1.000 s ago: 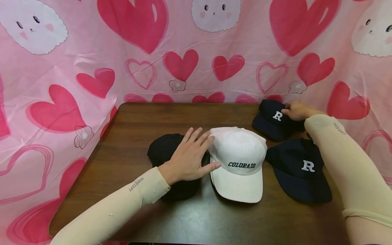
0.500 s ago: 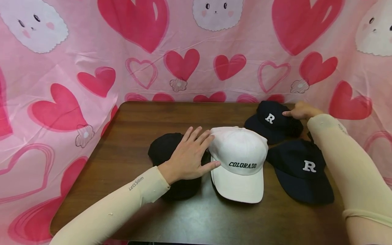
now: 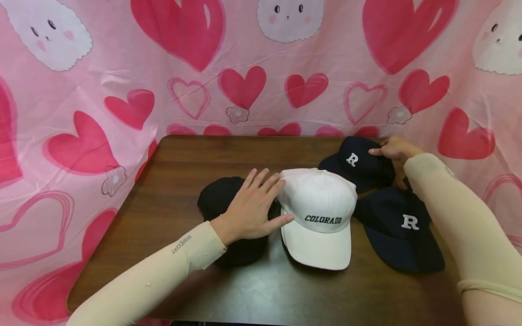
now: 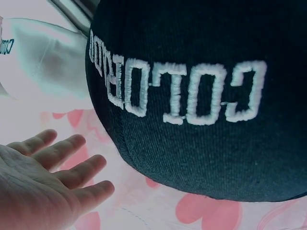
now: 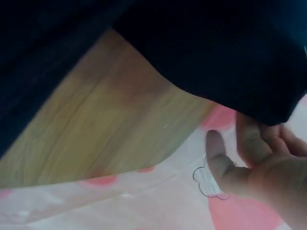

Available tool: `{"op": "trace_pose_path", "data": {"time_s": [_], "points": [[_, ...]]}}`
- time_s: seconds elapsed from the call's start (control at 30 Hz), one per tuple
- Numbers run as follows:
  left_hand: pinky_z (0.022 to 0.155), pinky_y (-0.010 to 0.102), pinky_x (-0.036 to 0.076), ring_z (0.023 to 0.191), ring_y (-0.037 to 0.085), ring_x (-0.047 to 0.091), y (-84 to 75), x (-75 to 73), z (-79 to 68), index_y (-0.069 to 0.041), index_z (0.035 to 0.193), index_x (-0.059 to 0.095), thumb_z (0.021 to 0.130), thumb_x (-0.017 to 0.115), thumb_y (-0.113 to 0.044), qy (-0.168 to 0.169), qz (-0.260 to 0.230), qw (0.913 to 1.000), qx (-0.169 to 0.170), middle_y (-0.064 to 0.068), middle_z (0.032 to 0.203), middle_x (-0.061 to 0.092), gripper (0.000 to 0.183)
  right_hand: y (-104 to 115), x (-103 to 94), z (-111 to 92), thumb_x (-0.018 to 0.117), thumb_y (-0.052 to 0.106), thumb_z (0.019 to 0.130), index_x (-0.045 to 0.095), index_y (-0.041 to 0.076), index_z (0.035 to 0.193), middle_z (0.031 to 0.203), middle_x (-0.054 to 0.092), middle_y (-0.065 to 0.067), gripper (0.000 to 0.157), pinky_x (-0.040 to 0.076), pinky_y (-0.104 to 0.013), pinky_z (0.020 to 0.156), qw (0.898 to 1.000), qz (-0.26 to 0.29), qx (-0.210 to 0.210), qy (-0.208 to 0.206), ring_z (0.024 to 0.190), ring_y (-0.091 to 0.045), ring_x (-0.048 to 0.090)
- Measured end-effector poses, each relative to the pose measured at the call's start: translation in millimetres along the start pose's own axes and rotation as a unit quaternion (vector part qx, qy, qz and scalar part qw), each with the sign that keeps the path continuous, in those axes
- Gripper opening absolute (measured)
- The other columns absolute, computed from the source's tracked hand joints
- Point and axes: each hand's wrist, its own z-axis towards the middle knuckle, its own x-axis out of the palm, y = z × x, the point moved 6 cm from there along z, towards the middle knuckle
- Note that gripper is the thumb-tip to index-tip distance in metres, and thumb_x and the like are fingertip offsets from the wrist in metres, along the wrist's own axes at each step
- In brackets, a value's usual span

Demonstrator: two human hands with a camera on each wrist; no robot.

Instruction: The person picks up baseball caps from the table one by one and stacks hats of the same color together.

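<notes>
Fingers spread, my left hand (image 3: 254, 206) lies over the black baseball cap (image 3: 220, 192) in the head view, fingertips at the edge of the white COLORADO cap (image 3: 318, 194). In the left wrist view the black cap (image 4: 192, 148) shows white embroidered letters beside my straight fingers (image 4: 72, 175). My right hand (image 3: 395, 147) grips the back of the rear navy cap (image 3: 359, 170) with a white R. In the right wrist view those fingers go behind the navy cap's edge (image 5: 268, 76), their tips hidden, while the thumb (image 5: 216, 143) stands apart.
A second navy cap (image 3: 397, 217) with a white R lies at the right, under my right forearm in the head view. The caps are on a brown wooden table (image 3: 195, 158). Pink heart-print cloth (image 3: 253, 54) hangs behind it and at the sides.
The rear navy cap has shifted left and turned slightly, closer behind the white cap. My right hand has moved a little left with it. My left hand has stayed in place.
</notes>
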Motion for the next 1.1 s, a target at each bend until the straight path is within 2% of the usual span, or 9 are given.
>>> {"op": "trace_pose_path", "data": {"time_s": [0.07,0.13,0.23,0.37,0.6,0.7,0.8,0.87,1.1], "points": [[0.126,0.054,0.006,0.151,0.038,0.028,-0.3,-0.5,0.8,-0.011,0.157,0.042,0.095,0.045,-0.072,-0.001,0.001,1.0000,0.000,0.013,0.160,0.041,0.087,2,-5.5,-1,0.062,0.037,0.102,0.049,-0.021,0.128,0.125,0.046,-0.040,0.064,0.050,-0.055,0.098,0.999,0.047,0.003,-0.020,0.114,-0.050,0.049],[0.126,0.054,0.006,0.151,0.038,0.029,-0.4,-0.7,1.4,-0.011,0.156,0.042,0.095,0.046,-0.072,0.000,0.001,1.0000,0.000,0.013,0.160,0.041,0.087,5,-9.8,-4,0.061,0.033,0.103,0.057,-0.010,0.111,0.108,0.052,-0.027,0.044,0.057,-0.043,0.086,0.996,0.084,0.001,-0.024,0.103,-0.039,0.054],[0.126,0.054,0.006,0.151,0.037,0.028,-0.7,-0.8,2.2,-0.011,0.157,0.042,0.095,0.046,-0.072,0.002,0.000,1.0000,-0.002,0.012,0.161,0.040,0.087,12,-14.5,-6,0.062,0.030,0.103,0.060,0.009,0.087,0.089,0.049,-0.005,0.026,0.054,-0.028,0.072,0.987,0.158,-0.007,-0.029,0.088,-0.022,0.054],[0.126,0.053,0.005,0.151,0.037,0.027,-1.3,-1.4,3.6,-0.011,0.157,0.041,0.095,0.045,-0.072,0.004,0.003,1.0000,-0.004,0.012,0.161,0.040,0.087,21,-22.2,-12,0.060,0.032,0.104,0.067,0.026,0.090,0.089,0.051,0.009,0.017,0.049,-0.023,0.073,0.975,0.214,-0.026,-0.048,0.088,-0.012,0.050],[0.126,0.053,0.004,0.151,0.037,0.027,-2.4,-2.5,5.2,-0.011,0.157,0.041,0.096,0.044,-0.073,0.003,0.005,1.0000,-0.006,0.012,0.161,0.039,0.087,26,-44.5,-27,0.054,0.046,0.103,0.061,0.024,0.114,0.106,0.048,0.007,0.025,0.045,-0.020,0.078,0.967,0.234,-0.026,-0.100,0.101,-0.013,0.044],[0.126,0.053,0.005,0.151,0.037,0.028,-3.2,-3.2,6.0,-0.010,0.157,0.041,0.096,0.044,-0.072,-0.001,0.003,1.0000,-0.006,0.012,0.161,0.040,0.087,27,-54.5,-35,0.056,0.047,0.101,0.060,0.027,0.121,0.111,0.047,0.008,0.028,0.047,-0.017,0.078,0.955,0.279,-0.017,-0.102,0.102,-0.010,0.044],[0.126,0.053,0.005,0.151,0.037,0.027,-3.8,-3.2,7.1,-0.010,0.157,0.041,0.096,0.045,-0.072,-0.006,-0.002,1.0000,-0.007,0.013,0.161,0.040,0.087,29,-64.3,-43,0.059,0.043,0.099,0.061,0.028,0.124,0.106,0.055,0.013,0.029,0.051,-0.016,0.075,0.938,0.332,-0.022,-0.097,0.096,-0.006,0.053],[0.126,0.053,0.005,0.151,0.037,0.027,-3.8,-2.8,7.2,-0.010,0.157,0.042,0.095,0.045,-0.072,-0.007,-0.005,0.9999,-0.007,0.013,0.161,0.040,0.087,32,-70.6,-49,0.061,0.039,0.099,0.064,0.028,0.121,0.100,0.061,0.015,0.025,0.054,-0.016,0.072,0.928,0.360,-0.038,-0.094,0.089,-0.004,0.059],[0.126,0.053,0.004,0.151,0.037,0.028,-2.8,-2.5,7.0,-0.011,0.156,0.042,0.096,0.045,-0.072,-0.008,-0.005,0.9999,-0.007,0.012,0.161,0.040,0.086,39,-87.8,-70,0.063,0.032,0.100,0.073,0.027,0.107,0.092,0.070,0.009,0.013,0.054,-0.016,0.072,0.912,0.390,-0.106,-0.070,0.084,-0.005,0.064]]}}
